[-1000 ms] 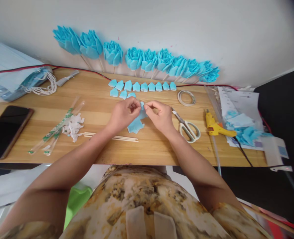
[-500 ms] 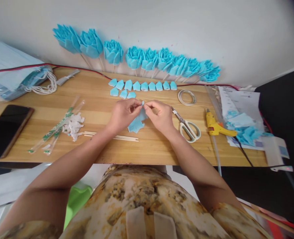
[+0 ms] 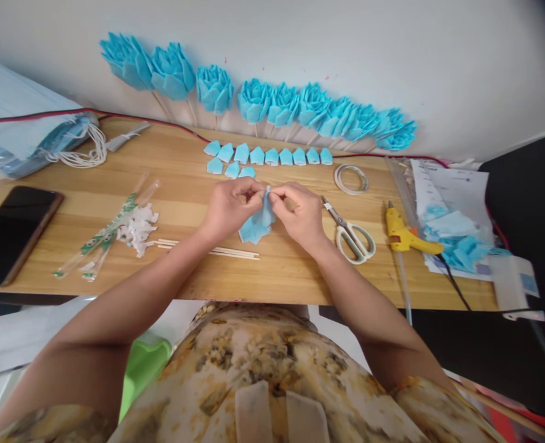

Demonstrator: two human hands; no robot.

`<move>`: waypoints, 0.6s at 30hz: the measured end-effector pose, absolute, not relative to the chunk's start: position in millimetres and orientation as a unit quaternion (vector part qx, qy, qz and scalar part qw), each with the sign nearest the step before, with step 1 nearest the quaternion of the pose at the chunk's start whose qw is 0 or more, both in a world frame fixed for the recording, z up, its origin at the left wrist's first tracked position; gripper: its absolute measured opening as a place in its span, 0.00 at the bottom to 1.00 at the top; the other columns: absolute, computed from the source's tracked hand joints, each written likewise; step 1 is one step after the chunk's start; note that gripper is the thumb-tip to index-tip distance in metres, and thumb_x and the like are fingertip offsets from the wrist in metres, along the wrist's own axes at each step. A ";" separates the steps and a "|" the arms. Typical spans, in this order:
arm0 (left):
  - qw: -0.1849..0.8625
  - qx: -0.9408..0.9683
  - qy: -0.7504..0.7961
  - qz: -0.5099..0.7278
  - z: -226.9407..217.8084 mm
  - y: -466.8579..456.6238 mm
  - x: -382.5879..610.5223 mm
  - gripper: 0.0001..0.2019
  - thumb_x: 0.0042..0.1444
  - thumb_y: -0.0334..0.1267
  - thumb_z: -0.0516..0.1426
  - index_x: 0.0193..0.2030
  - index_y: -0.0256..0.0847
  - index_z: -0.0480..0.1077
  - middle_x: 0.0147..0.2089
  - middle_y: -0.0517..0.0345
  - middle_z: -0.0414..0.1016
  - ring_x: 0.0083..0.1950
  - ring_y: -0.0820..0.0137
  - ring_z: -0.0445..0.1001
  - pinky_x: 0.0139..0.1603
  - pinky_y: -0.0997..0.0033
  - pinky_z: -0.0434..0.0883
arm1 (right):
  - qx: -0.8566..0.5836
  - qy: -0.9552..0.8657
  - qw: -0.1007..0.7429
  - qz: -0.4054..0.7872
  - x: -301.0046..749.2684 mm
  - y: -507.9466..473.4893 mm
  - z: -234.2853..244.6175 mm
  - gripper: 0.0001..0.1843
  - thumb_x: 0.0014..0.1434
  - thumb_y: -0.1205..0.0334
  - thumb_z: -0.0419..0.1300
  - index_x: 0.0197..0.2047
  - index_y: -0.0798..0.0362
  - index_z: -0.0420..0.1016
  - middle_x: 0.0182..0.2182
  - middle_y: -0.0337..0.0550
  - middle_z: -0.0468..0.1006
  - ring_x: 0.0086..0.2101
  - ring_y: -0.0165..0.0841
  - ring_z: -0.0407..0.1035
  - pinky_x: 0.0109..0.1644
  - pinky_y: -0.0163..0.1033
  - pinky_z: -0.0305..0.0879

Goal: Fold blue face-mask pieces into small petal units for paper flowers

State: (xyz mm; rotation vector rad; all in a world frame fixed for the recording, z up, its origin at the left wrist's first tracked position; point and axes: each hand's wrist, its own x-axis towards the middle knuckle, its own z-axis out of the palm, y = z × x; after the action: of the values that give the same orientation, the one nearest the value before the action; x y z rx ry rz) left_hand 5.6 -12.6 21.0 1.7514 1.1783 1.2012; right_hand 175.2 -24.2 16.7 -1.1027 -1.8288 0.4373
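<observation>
Hands at work above a wooden table. The left hand has thumb and forefinger closed in a fingertip pinch; the right hand meets it in a matching pinch, the tips nearly touching. Gripped between them, over the middle of the table, is a blue fabric piece. Just below, more blue fabric is visible; whether it joins the pinched piece, I cannot tell from where I stand. Beyond: small blue petals in two rows. Right: scissors, a tape roll and a yellow glue gun. Near side: thin sticks, partly hidden by the left forearm. Rear: stemmed blue flowers against the wall.
</observation>
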 end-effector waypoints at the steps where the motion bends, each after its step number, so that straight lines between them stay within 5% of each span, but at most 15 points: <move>1: 0.368 0.665 0.452 0.466 22.1 -12.3 5.4 0.05 0.52 0.33 0.58 0.27 0.38 0.74 0.27 0.59 0.77 0.31 0.72 0.74 0.35 0.73 0.70 | -0.449 -0.732 0.468 0.207 175.2 -24.2 16.9 0.09 0.61 0.65 0.58 0.30 0.51 0.76 0.27 0.37 0.77 0.30 0.31 0.69 0.39 0.37 0.65; 9: 0.552 0.529 0.409 0.499 20.5 -8.0 7.5 0.07 0.55 0.35 0.60 0.26 0.39 0.72 0.26 0.59 0.77 0.28 0.74 0.73 0.35 0.73 0.72 | -0.460 -0.565 0.521 0.444 173.4 -18.9 7.7 0.11 0.58 0.53 0.63 0.29 0.50 0.77 0.28 0.35 0.77 0.32 0.30 0.69 0.41 0.36 0.68; 18: 0.528 0.531 0.420 0.512 24.2 -8.8 6.1 0.07 0.55 0.36 0.61 0.27 0.39 0.75 0.26 0.60 0.75 0.26 0.75 0.69 0.31 0.74 0.69 | -0.435 -0.525 0.510 0.524 178.4 -16.5 3.1 0.21 0.60 0.40 0.61 0.32 0.49 0.80 0.31 0.39 0.80 0.37 0.34 0.74 0.44 0.40 0.72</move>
State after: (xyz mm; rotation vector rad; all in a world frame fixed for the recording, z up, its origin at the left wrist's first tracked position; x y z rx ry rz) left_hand 6.1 -8.8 24.2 1.2686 1.0035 1.2236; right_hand 178.4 -16.5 3.1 -1.0483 -1.2631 1.2616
